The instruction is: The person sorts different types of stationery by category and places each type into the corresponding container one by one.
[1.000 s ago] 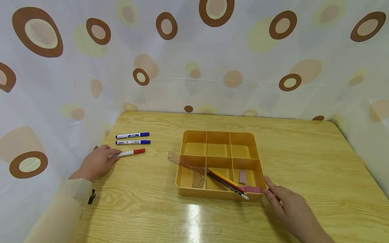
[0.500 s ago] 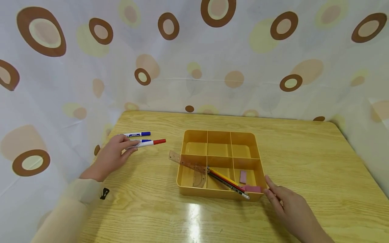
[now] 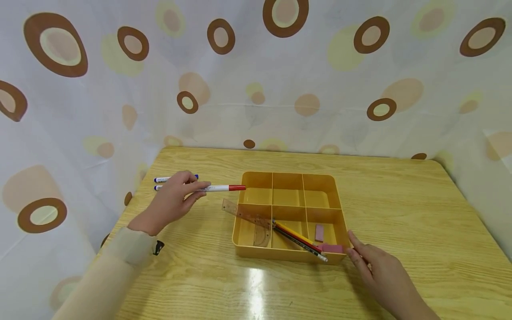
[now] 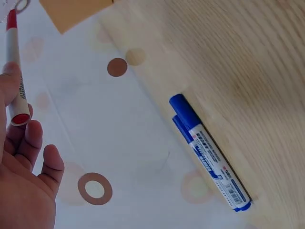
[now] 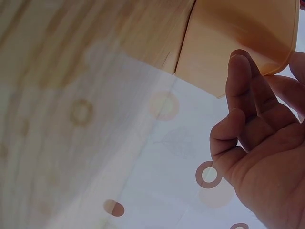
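My left hand (image 3: 172, 195) pinches a white marker with a red cap (image 3: 222, 188) between thumb and fingers. The marker lies level in the air, its cap at the left rim of a yellow divided tray (image 3: 256, 254). Under and behind that hand, two blue-capped markers (image 4: 214, 164) lie side by side on the table. At the tray's front right corner, my right hand (image 3: 384, 271) grips the wall between thumb and index finger. Its other fingers (image 5: 239, 76) curl below the rim in the right wrist view.
A clear ruler (image 3: 229, 206) juts over the tray's left rim, above a transparent protractor (image 3: 262, 240). Several pencils (image 3: 296, 240) lean across the front middle compartment and over the front rim. Pink erasers (image 3: 318, 233) lie front right. A patterned curtain (image 3: 280, 124) surrounds the table.
My left hand has picked up the red-capped marker from the table and carried it right to the tray's left edge. The right hand and the tray have stayed put.
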Demonstrator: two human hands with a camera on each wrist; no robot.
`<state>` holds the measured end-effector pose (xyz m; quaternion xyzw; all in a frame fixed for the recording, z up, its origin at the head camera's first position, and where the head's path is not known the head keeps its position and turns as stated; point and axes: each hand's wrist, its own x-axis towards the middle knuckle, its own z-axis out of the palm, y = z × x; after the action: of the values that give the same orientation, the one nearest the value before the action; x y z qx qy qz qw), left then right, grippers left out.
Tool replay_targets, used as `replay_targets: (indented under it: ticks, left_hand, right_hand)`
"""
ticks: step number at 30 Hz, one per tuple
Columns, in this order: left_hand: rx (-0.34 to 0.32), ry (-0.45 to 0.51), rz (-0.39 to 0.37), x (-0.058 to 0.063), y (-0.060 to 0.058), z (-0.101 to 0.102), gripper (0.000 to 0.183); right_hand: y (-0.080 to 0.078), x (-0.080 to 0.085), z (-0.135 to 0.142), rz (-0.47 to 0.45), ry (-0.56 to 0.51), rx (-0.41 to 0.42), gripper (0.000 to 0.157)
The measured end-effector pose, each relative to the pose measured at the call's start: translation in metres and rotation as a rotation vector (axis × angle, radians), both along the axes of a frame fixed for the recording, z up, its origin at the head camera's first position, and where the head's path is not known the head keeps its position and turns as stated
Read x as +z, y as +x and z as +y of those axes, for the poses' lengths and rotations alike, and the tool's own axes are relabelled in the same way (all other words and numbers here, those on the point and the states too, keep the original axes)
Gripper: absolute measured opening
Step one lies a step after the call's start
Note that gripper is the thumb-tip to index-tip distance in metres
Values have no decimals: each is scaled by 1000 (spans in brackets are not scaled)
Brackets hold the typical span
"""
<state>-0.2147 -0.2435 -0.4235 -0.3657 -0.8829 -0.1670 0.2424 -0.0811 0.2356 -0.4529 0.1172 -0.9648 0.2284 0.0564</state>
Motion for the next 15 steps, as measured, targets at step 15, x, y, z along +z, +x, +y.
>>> replay_targets:
  ticks: [15]
  left_hand:
    - [-87, -91, 0, -5, -18, 43, 26]
  right_hand:
    - [-1, 0, 1, 2, 2, -3, 46]
